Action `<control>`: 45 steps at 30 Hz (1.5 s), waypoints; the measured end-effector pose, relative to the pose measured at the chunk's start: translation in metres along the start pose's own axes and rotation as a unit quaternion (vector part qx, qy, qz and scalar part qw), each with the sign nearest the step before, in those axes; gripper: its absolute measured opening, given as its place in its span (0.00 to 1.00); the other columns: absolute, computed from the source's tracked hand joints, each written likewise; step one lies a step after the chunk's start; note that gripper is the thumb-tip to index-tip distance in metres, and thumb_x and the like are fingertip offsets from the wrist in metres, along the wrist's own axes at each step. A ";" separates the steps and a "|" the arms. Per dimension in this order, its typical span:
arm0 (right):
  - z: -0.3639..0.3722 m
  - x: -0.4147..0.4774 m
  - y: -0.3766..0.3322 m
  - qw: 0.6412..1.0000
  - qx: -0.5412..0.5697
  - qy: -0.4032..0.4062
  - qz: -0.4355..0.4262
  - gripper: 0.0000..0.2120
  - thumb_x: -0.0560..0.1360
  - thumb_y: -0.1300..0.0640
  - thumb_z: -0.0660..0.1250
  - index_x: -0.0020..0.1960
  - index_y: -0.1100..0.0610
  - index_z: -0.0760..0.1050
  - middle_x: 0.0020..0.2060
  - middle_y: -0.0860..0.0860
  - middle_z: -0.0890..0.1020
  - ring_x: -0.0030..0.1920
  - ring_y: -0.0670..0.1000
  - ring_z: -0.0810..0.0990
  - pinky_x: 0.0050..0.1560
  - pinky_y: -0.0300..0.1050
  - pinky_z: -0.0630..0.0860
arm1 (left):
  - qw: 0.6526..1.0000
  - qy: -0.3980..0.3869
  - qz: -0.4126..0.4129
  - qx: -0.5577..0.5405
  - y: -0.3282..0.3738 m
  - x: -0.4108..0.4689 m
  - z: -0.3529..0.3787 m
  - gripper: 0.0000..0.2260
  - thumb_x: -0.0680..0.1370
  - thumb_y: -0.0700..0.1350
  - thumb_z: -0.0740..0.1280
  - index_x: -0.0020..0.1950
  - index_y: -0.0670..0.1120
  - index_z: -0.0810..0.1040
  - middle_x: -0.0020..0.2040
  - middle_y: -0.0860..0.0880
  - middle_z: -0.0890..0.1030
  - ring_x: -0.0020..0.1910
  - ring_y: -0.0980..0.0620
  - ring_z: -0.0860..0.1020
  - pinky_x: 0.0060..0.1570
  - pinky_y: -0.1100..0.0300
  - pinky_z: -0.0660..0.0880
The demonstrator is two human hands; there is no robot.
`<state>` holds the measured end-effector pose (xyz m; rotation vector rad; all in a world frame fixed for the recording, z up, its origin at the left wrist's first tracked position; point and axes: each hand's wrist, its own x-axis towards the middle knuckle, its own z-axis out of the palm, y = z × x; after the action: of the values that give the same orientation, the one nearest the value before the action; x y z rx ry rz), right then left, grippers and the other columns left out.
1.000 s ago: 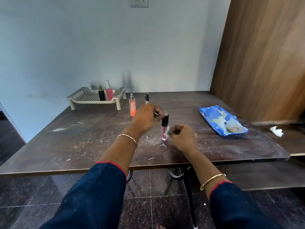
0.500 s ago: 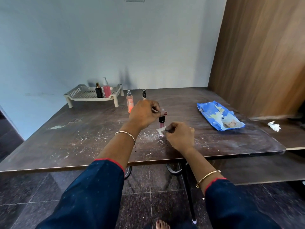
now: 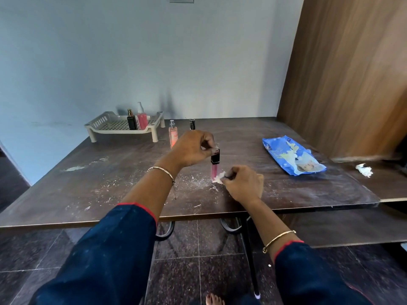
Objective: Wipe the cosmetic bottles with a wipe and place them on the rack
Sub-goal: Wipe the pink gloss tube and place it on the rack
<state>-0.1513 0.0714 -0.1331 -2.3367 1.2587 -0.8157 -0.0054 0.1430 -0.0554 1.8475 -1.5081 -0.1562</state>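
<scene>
Tube [image 3: 214,170] upright again, wipe [image 3: 220,179] lower.

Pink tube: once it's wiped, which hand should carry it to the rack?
Left. The left hand already grips the pink tube by its black cap, on the rack's side. The right hand is pinching the wipe.

Pale blue wall [image 3: 132,62] behind, wood-grain panel [image 3: 352,73] on the right, dark speckled floor tiles [image 3: 198,271], dusty dark-brown bench [image 3: 110,183].
</scene>
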 end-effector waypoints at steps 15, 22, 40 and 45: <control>-0.003 0.019 -0.009 0.972 0.235 -0.011 -0.012 0.09 0.70 0.52 0.75 0.35 0.45 0.77 0.31 0.38 0.79 0.33 0.38 0.77 0.58 0.55 0.73 | 0.995 0.046 0.061 0.057 -0.001 -0.008 -0.002 0.02 0.71 0.40 0.73 0.43 0.44 0.84 0.40 0.56 0.80 0.43 0.57 0.78 0.49 0.62 0.73; 0.002 0.006 -0.010 0.970 0.241 0.025 -0.010 0.07 0.68 0.47 0.76 0.35 0.44 0.78 0.29 0.34 0.79 0.33 0.37 0.75 0.61 0.55 0.70 | 0.996 0.057 0.042 0.061 0.001 -0.009 0.000 0.01 0.71 0.39 0.73 0.42 0.44 0.84 0.40 0.55 0.81 0.43 0.55 0.80 0.47 0.60 0.77; 0.015 -0.004 -0.021 0.981 0.130 0.143 -0.013 0.09 0.70 0.42 0.70 0.44 0.46 0.80 0.37 0.44 0.80 0.43 0.46 0.77 0.56 0.45 0.61 | 0.995 0.053 0.051 0.068 0.001 -0.009 0.001 0.04 0.71 0.35 0.72 0.39 0.43 0.82 0.38 0.55 0.80 0.38 0.58 0.78 0.44 0.63 0.75; 0.015 -0.005 -0.024 0.980 0.140 0.141 0.016 0.11 0.68 0.40 0.70 0.43 0.46 0.80 0.34 0.43 0.81 0.43 0.46 0.77 0.53 0.43 0.60 | 0.995 0.055 0.052 0.069 0.000 -0.009 0.002 0.04 0.70 0.34 0.72 0.39 0.43 0.82 0.37 0.55 0.80 0.38 0.59 0.78 0.44 0.63 0.76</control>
<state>-0.1290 0.0892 -0.1327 -2.0240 1.1930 -1.2602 -0.0091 0.1499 -0.0602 1.8482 -1.5663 0.1014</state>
